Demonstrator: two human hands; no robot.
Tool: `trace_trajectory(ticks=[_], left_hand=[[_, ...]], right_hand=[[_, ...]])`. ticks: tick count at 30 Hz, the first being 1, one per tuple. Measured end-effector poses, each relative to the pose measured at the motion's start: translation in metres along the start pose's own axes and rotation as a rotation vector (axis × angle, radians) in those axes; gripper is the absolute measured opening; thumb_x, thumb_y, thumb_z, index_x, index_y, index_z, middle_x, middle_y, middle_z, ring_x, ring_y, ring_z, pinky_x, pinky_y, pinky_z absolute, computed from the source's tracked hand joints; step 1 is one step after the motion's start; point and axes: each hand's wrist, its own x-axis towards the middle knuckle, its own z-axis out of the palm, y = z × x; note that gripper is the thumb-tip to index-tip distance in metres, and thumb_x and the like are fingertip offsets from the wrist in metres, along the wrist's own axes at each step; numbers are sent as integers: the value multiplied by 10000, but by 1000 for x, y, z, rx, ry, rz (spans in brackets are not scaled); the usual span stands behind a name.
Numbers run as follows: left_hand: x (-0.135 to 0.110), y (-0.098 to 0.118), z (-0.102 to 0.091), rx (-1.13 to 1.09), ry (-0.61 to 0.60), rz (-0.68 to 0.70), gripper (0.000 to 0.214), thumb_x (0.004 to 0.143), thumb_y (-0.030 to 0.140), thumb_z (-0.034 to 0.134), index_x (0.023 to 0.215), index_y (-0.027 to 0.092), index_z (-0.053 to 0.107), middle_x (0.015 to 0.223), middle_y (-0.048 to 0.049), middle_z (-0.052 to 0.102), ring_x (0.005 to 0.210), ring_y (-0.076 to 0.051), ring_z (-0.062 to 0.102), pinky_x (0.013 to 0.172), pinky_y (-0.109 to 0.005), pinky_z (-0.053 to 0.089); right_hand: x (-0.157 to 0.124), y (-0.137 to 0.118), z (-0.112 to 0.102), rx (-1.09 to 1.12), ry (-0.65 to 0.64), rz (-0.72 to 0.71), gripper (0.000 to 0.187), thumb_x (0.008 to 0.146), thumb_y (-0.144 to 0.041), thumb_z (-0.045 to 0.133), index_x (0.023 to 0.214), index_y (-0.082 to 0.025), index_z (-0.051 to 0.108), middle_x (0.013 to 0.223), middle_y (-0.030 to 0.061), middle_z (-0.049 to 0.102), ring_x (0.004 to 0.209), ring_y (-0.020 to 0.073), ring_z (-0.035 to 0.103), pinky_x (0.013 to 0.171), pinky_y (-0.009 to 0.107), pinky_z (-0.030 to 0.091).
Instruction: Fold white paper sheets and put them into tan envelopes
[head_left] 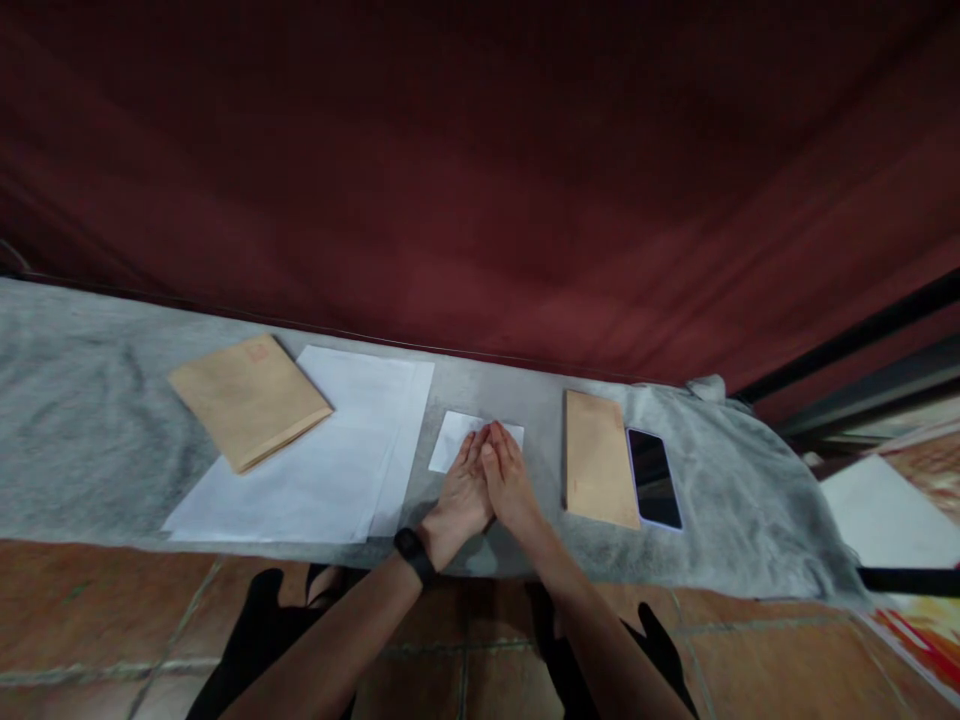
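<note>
A small folded sheet of white paper (450, 437) lies on the grey cloth in front of me. Both of my hands rest flat on it, side by side and partly overlapping, fingers stretched forward. My left hand (463, 497), with a black band on its wrist, touches the paper's middle. Against its inner side lies my right hand (511, 484), its fingers partly over the left ones. Neither hand grips anything. The part of the paper beneath the hands is hidden.
Left of me, a brown envelope stack (251, 400) overlaps larger white sheets (322, 470). To the right are more brown envelopes (598, 460) and a dark-screened phone (654, 480). Grey cloth (750, 510) covers the narrow table, with a dark red curtain (480, 230) behind it.
</note>
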Motion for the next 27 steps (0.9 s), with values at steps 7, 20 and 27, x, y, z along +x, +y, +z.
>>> trace_trajectory(ticks=[7, 20, 27], left_hand=[[-2, -10, -8, 91, -53, -62, 683, 955, 175, 351, 1594, 126, 118, 1625, -168, 283, 1512, -261, 243, 1228, -506, 210], [-9, -33, -31, 83, -60, -243, 602, 1007, 352, 350, 1528, 49, 337, 1610, -177, 303, 1509, -270, 253, 1239, -453, 191], [-12, -42, -33, 101, -35, -314, 624, 1017, 390, 324, 1511, 9, 352, 1594, -196, 326, 1502, -269, 272, 1230, -427, 231]], right_hand=[[1, 10, 4, -226, -28, -40, 596, 1066, -391, 142, 1498, -79, 410, 1554, 154, 419, 1470, 222, 344, 1202, 480, 299], [-12, 28, 0, -550, 77, -141, 618, 1054, -411, 304, 1517, -4, 340, 1563, 248, 352, 1465, 311, 337, 1170, 518, 327], [-18, 32, -9, -596, 101, -137, 631, 1055, -430, 308, 1518, -2, 339, 1559, 247, 366, 1449, 311, 357, 1170, 487, 320]])
